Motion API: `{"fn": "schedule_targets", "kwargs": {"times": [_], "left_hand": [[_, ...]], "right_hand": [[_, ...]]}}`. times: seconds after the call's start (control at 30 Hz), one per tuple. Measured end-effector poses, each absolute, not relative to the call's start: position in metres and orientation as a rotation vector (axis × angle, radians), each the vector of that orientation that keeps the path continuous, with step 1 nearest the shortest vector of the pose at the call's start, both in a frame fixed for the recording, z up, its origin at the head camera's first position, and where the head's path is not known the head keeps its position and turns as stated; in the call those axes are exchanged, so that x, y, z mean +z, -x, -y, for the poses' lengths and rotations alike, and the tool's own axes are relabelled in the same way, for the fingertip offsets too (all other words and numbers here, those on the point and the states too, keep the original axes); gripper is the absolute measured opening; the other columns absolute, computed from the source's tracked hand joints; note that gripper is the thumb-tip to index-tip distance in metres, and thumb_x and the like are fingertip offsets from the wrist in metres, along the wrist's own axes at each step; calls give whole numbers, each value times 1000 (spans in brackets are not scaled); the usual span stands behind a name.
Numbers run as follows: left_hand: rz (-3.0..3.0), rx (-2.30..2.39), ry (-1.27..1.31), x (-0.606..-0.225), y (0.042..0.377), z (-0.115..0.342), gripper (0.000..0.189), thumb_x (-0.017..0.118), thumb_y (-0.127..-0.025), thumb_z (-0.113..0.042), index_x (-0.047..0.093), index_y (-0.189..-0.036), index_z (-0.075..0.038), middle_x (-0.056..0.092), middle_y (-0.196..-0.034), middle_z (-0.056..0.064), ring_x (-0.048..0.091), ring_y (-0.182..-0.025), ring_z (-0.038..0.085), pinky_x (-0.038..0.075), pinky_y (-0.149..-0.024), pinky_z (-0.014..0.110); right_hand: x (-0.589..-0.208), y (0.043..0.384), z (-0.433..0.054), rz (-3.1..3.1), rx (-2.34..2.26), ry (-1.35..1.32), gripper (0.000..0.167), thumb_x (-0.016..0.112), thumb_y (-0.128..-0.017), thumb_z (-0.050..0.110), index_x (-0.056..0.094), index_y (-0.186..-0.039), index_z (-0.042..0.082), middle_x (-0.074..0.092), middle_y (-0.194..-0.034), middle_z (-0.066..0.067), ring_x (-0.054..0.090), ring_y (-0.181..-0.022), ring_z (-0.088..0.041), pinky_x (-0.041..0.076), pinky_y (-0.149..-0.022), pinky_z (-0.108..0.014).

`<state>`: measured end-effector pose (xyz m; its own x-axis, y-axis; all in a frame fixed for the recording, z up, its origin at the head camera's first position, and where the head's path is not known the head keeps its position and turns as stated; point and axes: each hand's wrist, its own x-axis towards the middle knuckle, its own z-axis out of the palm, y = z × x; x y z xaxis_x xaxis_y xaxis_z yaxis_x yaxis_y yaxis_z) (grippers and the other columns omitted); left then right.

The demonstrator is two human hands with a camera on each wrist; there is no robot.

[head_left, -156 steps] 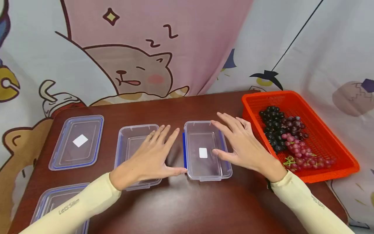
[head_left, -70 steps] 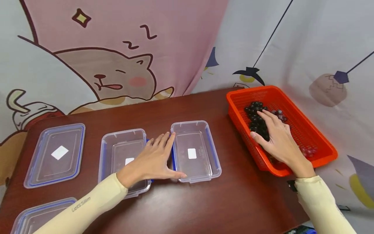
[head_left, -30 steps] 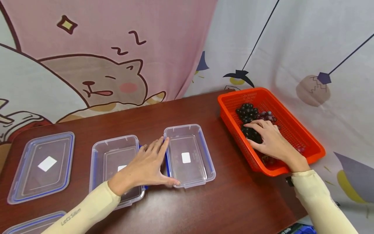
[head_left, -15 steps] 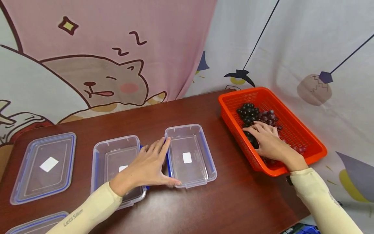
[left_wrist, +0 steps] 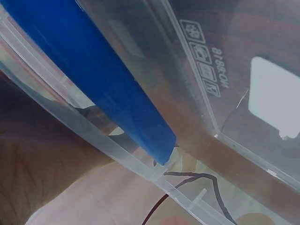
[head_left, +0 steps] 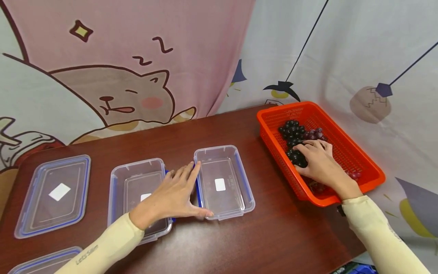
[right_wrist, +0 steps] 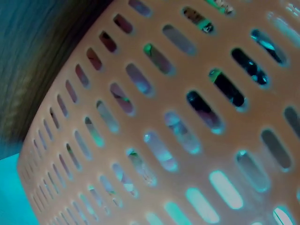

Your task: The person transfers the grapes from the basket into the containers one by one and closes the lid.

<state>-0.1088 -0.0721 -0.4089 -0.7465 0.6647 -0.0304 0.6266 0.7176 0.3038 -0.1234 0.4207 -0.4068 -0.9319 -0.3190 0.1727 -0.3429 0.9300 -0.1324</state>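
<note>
My right hand [head_left: 319,165], no longer hovering, is gripping black grapes [head_left: 296,157] beneath it in the red basket [head_left: 349,150], so I'm handling them; my left hand [head_left: 172,194] is spreading against the clear box [head_left: 219,167] beside it.

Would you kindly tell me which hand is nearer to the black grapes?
Right: the right hand is in the red basket, at the black grapes; the left hand is outside, at a clear container.
</note>
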Motion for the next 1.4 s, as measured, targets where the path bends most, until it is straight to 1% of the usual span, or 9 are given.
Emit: {"fn": "schedule_targets", "kwargs": {"times": [0.33,0.47,0.57,0.63,0.8,0.97,1.07,1.23,1.4], "left_hand": [[-2764,402,-1036,-411,108,71,150,58,-74,-103,15,-173,1,29,-173,29,40,-153,46,38,-114,70],[-2751,409,-1027,-411,108,71,150,59,-74,-102,15,-173,1,29,-172,30,40,-154,46,37,-115,70],[-2743,411,-1022,-410,108,71,150,60,-74,-102,14,-173,1,29,-173,30,39,-154,46,38,-114,71],[-2738,414,-1020,-409,108,71,150,61,-74,-101,14,-173,2,28,-173,30,39,-154,46,38,-114,71],[-2714,430,-1004,-409,108,70,151,62,-74,-101,11,-174,1,25,-174,29,37,-155,47,39,-113,72],[-2683,448,-979,-409,110,70,152,64,-73,-100,8,-174,-1,21,-176,27,33,-156,48,36,-113,75],[-2665,457,-963,-408,111,70,152,65,-74,-99,6,-175,-2,18,-177,26,31,-157,49,34,-113,78],[-2654,456,-954,-407,112,70,151,66,-75,-98,5,-175,-2,15,-179,24,28,-159,48,33,-113,79],[-2643,445,-956,-406,112,70,151,65,-76,-98,5,-174,0,13,-179,24,25,-160,47,32,-115,78]], "right_hand": [[-404,121,-421,2918,466,-427,53,84,-95,21,64,-136,-6,69,-126,-34,57,-120,-53,33,-101,-71],[-399,118,-418,2849,541,-397,52,82,-97,18,62,-138,-8,70,-121,-32,65,-100,-48,44,-98,-70],[-396,116,-417,2782,589,-352,51,80,-99,17,61,-141,-5,72,-118,-28,63,-82,-36,55,-84,-59],[-395,114,-416,2735,620,-324,49,80,-99,16,61,-141,-2,73,-116,-24,61,-78,-30,55,-74,-42],[-394,111,-415,2639,671,-291,45,80,-97,12,62,-138,0,71,-106,-17,56,-77,-25,41,-66,-19],[-391,107,-412,2533,748,-254,45,80,-95,7,63,-137,1,71,-106,-17,56,-82,-25,41,-74,-17],[-390,106,-411,2472,791,-244,43,78,-95,3,62,-135,-1,72,-109,-14,58,-90,-17,41,-83,-14],[-387,104,-407,2414,906,-197,37,74,-97,-3,61,-131,-5,70,-110,4,64,-98,6,47,-87,-7],[-387,101,-408,2410,941,-152,37,74,-97,-3,62,-132,-4,67,-111,20,65,-99,10,49,-85,-7]]}}
